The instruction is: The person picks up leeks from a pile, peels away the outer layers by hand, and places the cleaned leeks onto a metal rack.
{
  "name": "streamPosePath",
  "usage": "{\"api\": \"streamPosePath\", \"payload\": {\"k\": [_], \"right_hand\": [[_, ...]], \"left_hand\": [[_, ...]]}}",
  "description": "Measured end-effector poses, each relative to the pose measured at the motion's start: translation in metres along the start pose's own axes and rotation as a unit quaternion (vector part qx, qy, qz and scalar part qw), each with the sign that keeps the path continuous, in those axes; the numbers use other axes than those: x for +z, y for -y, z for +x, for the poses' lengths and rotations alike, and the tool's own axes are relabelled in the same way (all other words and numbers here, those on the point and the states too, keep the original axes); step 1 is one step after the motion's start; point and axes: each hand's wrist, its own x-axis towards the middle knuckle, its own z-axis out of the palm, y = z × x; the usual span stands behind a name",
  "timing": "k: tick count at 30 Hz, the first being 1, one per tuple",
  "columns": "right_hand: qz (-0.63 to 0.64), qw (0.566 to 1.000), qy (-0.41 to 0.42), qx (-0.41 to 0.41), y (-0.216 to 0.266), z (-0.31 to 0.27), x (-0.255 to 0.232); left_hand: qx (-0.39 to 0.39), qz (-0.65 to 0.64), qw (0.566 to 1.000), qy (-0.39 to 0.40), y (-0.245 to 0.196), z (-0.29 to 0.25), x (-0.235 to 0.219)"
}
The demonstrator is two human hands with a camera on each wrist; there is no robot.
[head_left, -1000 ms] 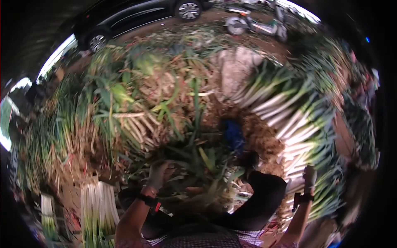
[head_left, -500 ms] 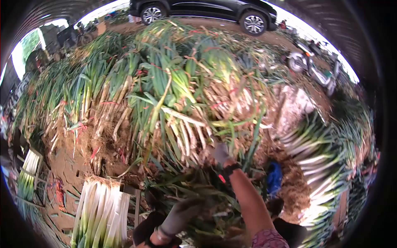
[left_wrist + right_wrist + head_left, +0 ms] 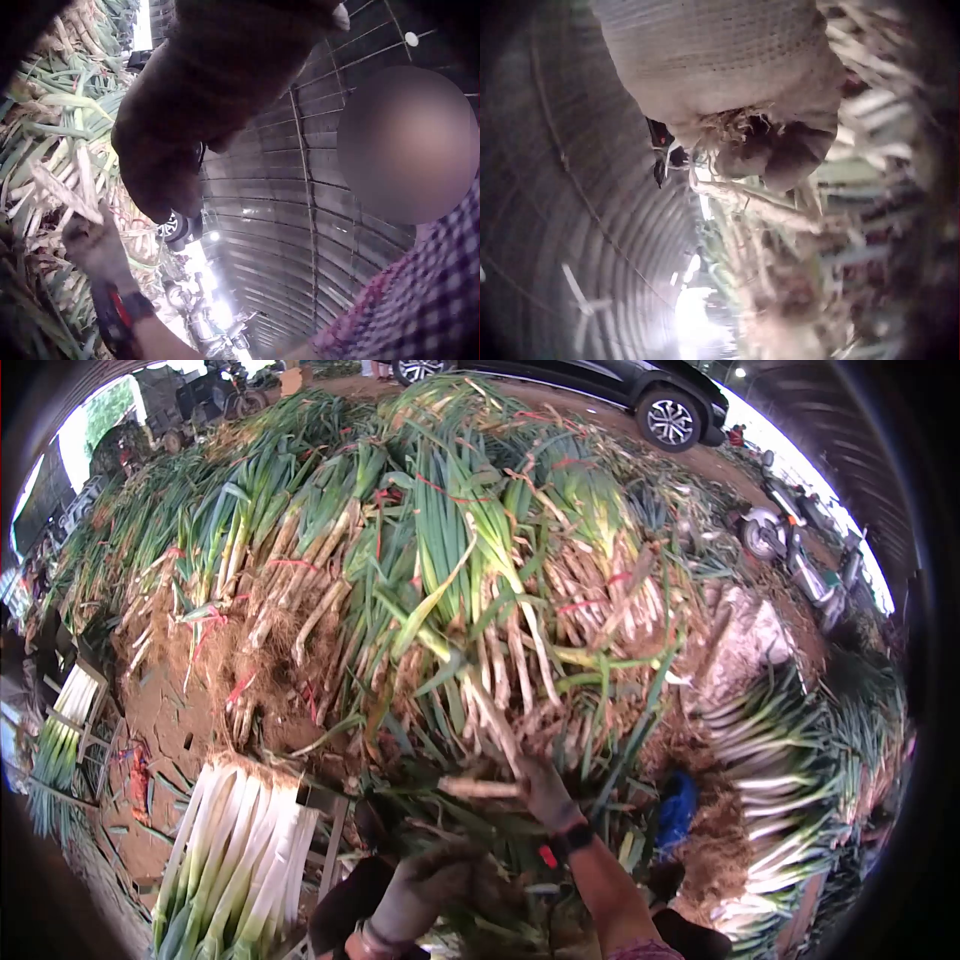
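My right hand (image 3: 547, 795), in a grey glove, grips green onions by their root ends at the near edge of the pile. One long green onion (image 3: 490, 715) slants up and left from it, its leaves lying over the pile; a shorter pale stalk (image 3: 480, 788) points left. The right wrist view shows stringy roots (image 3: 739, 120) bunched against the gloved fingers (image 3: 791, 157). My left hand (image 3: 425, 895), also gloved, hangs lower and to the left over loose leaves, its fingers loosely bent. Nothing shows in the left hand (image 3: 202, 112) in its wrist view.
A heap of untrimmed green onions (image 3: 450, 550) spreads ahead. Cleaned white stalks stand bundled (image 3: 240, 830) at front left; more lie in a row (image 3: 775, 790) at right. A blue object (image 3: 677, 815) lies beside root scraps (image 3: 715, 865). A car (image 3: 600, 390) and scooter (image 3: 800, 555) stand behind.
My right hand has gone from the row on the right to the heap, then drawn back nearer with green onions in its grip. The head view has turned left; the left hand stays low.
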Motion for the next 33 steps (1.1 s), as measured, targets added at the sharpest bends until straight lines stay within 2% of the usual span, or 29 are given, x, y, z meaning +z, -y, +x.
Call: {"api": "streamPosePath", "payload": {"k": [1, 2, 3, 4, 5, 6, 7, 8, 9, 10, 12, 13, 15, 16, 17, 18, 19, 20, 21, 22, 23, 24, 26, 27, 28, 30, 31, 32, 33], "right_hand": [[0.234, 0.933, 0.067, 0.265, 0.033, -0.017, -0.034], [0.44, 0.742, 0.119, 0.492, 0.075, -0.025, -0.076], [0.483, 0.698, 0.088, 0.521, 0.096, -0.041, -0.098], [0.523, 0.649, 0.055, 0.55, 0.116, -0.058, -0.12], [0.521, 0.676, 0.058, 0.518, 0.136, -0.064, -0.146], [0.522, 0.659, 0.065, 0.538, 0.155, -0.072, -0.173], [0.473, 0.716, 0.067, 0.51, 0.16, -0.093, -0.189], [0.421, 0.769, 0.07, 0.477, 0.165, -0.114, -0.202], [0.427, 0.743, 0.124, 0.5, 0.188, -0.106, -0.236], [0.417, 0.743, 0.191, 0.488, 0.189, -0.119, -0.255], [0.429, 0.747, 0.181, 0.474, 0.195, -0.164, -0.259], [0.426, 0.75, 0.177, 0.474, 0.189, -0.176, -0.252], [0.339, 0.778, 0.299, 0.436, 0.18, -0.198, -0.239], [0.191, 0.844, 0.331, 0.376, 0.185, -0.18, -0.237], [0.156, 0.865, 0.314, 0.359, 0.188, -0.162, -0.227], [0.202, 0.901, 0.263, 0.28, 0.15, -0.181, -0.184], [0.473, 0.784, 0.06, 0.398, 0.188, -0.135, -0.183], [0.343, 0.866, 0.076, 0.357, 0.184, -0.11, -0.167], [0.408, 0.836, 0.0, 0.367, 0.197, -0.08, -0.156], [0.335, 0.864, -0.008, 0.377, 0.198, -0.056, -0.146], [0.26, 0.886, -0.016, 0.384, 0.196, -0.041, -0.141], [0.259, 0.885, -0.016, 0.387, 0.193, -0.034, -0.141], [0.317, 0.878, -0.093, 0.346, 0.188, -0.023, -0.139], [0.317, 0.878, -0.088, 0.348, 0.187, -0.021, -0.135], [0.284, 0.899, -0.081, 0.322, 0.185, -0.02, -0.131], [0.215, 0.938, -0.068, 0.265, 0.181, -0.015, -0.122], [0.214, 0.941, -0.063, 0.256, 0.178, -0.01, -0.115], [0.217, 0.94, -0.056, 0.257, 0.175, -0.006, -0.111], [0.216, 0.932, -0.043, 0.288, 0.176, 0.002, -0.109]], "left_hand": [[0.02, 0.029, 0.999, -0.001, 0.004, 0.002, 0.002], [0.036, 0.043, 0.998, 0.005, 0.007, 0.005, 0.004], [0.052, 0.055, 0.997, 0.011, 0.014, 0.009, 0.003], [0.099, 0.122, 0.987, -0.014, 0.032, 0.018, -0.004], [0.151, 0.19, 0.969, -0.035, 0.051, 0.034, -0.013], [0.152, 0.131, 0.978, -0.052, 0.071, 0.054, -0.023], [0.15, 0.07, 0.984, -0.071, 0.083, 0.062, -0.025], [-0.006, -0.12, 0.991, -0.064, 0.047, 0.048, 0.0], [0.036, -0.128, 0.99, -0.041, 0.041, 0.051, 0.007], [0.019, -0.153, 0.988, -0.014, 0.036, 0.056, 0.0], [0.056, -0.298, 0.952, 0.048, 0.035, 0.065, 0.002], [0.055, -0.298, 0.951, 0.054, 0.033, 0.062, 0.009], [0.102, -0.213, 0.972, 0.016, 0.035, 0.054, 0.018], [0.1, -0.212, 0.972, 0.021, 0.039, 0.052, 0.022], [0.123, -0.197, 0.971, 0.05, 0.045, 0.052, 0.026], [0.145, -0.183, 0.969, 0.078, 0.051, 0.051, 0.029], [0.145, -0.158, 0.971, 0.107, 0.05, 0.043, 0.035], [0.138, -0.16, 0.972, 0.107, 0.057, 0.047, 0.034], [0.162, -0.102, 0.973, 0.126, 0.065, 0.056, 0.029], [0.186, -0.044, 0.971, 0.143, 0.068, 0.062, 0.027], [0.173, -0.066, 0.976, 0.115, 0.057, 0.052, 0.033], [0.176, -0.051, 0.979, 0.087, 0.047, 0.053, 0.026], [0.202, -0.072, 0.975, 0.065, 0.025, 0.035, 0.026], [0.224, -0.093, 0.969, 0.047, 0.022, 0.036, 0.028], [0.223, -0.095, 0.969, 0.042, 0.026, 0.038, 0.025], [0.187, -0.054, 0.98, 0.031, 0.027, 0.042, 0.023], [0.188, -0.085, 0.977, 0.048, 0.025, 0.035, 0.031], [0.165, -0.046, 0.985, 0.014, 0.029, 0.035, 0.03], [0.173, -0.086, 0.981, 0.037, 0.033, 0.04, 0.031]]}}
